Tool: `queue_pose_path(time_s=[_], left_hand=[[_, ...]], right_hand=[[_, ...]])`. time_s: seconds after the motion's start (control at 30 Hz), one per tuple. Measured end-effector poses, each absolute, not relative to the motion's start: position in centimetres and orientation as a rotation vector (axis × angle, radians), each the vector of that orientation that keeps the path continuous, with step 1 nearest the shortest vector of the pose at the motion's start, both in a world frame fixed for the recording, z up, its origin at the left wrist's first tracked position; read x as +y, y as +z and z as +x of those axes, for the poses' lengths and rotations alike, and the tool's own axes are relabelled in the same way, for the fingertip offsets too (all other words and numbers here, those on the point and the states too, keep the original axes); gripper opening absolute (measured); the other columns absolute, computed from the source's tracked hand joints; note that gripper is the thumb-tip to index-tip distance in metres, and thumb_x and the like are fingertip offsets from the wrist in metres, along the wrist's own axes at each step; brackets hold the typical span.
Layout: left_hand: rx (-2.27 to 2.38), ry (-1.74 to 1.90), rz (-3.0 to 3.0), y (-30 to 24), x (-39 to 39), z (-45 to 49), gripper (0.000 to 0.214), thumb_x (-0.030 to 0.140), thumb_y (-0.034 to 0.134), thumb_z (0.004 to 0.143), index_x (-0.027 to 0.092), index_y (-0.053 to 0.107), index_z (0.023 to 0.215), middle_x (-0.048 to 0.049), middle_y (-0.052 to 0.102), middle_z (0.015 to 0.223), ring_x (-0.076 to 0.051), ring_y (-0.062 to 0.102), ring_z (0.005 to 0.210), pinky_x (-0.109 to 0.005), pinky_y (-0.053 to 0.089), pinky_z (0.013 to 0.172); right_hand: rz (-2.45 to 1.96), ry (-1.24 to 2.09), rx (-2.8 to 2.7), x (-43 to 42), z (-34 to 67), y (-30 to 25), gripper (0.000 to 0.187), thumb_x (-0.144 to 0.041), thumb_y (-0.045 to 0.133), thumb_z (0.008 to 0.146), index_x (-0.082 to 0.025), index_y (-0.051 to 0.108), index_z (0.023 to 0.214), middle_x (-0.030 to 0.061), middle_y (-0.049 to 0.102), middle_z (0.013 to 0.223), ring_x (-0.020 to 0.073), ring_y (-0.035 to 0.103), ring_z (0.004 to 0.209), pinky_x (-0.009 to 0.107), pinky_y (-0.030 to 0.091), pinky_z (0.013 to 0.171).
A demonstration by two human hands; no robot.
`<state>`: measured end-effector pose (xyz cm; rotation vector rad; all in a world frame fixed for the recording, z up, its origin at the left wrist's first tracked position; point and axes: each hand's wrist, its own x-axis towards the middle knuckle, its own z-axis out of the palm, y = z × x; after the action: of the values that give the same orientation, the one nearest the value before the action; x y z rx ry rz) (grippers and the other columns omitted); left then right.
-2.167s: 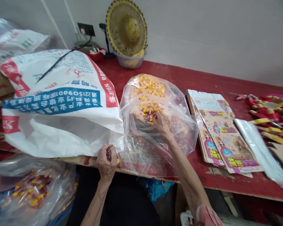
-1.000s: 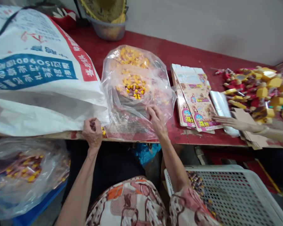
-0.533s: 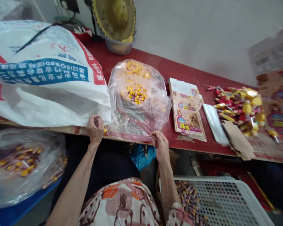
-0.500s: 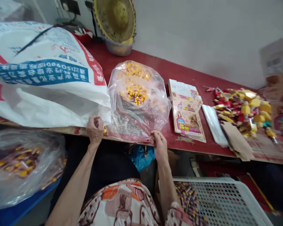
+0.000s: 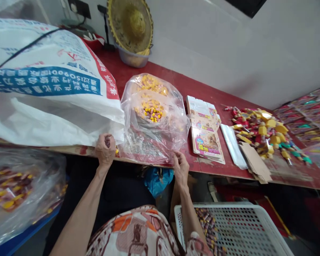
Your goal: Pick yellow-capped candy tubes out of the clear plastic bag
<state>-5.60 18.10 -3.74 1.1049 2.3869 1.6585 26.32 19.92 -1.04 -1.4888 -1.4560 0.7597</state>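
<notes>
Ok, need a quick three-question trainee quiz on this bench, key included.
1. What lies in the clear plastic bag on the red table? A) yellow and pink sweets B) screws C) loose rice
2. True or false: the left hand is nearer the white woven sack than the right hand is.
3. In the head view, on which side of the bag do the flat printed cards lie?

Key: 1 A; 2 true; 3 right

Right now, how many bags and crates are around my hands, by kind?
White woven sack: 1
Clear plastic bags, one on the table, one at lower left: 2
Blue bag below the table edge: 1
White perforated crate: 1
Total: 5
</notes>
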Motion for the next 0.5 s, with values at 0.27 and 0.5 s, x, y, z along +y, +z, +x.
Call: queue_pose_path(time_s=[0.27, 0.5], left_hand=[[2.350, 1.670, 1.080, -4.3, 18.3, -5.7, 0.020, 0.037, 0.054, 0.092, 0.020, 0.062, 0.098, -0.0064, 0.068, 0.089, -0.021, 0.064, 0.081, -0.034, 0.054, 0.082], [2.291, 1.684, 1.092, -3.9, 17.6, -4.8, 0.010, 0.024, 0.050, 0.094, 0.022, 0.060, 0.094, -0.0053, 0.068, 0.087, -0.020, 0.065, 0.081, -0.033, 0.054, 0.081]], right_hand=[[-1.516, 0.472, -1.906, 18.1, 26.9, -2.5, 0.058, -0.067, 0.041, 0.104, -0.021, 0.076, 0.101, 0.0081, 0.068, 0.098, 0.0196, 0.062, 0.075, 0.031, 0.050, 0.072], [-1.505, 0.320, -1.966, 17.7, 27.4, -3.7, 0.075, -0.082, 0.034, 0.101, -0.021, 0.077, 0.096, 0.0099, 0.067, 0.096, 0.0231, 0.064, 0.076, 0.034, 0.048, 0.067]])
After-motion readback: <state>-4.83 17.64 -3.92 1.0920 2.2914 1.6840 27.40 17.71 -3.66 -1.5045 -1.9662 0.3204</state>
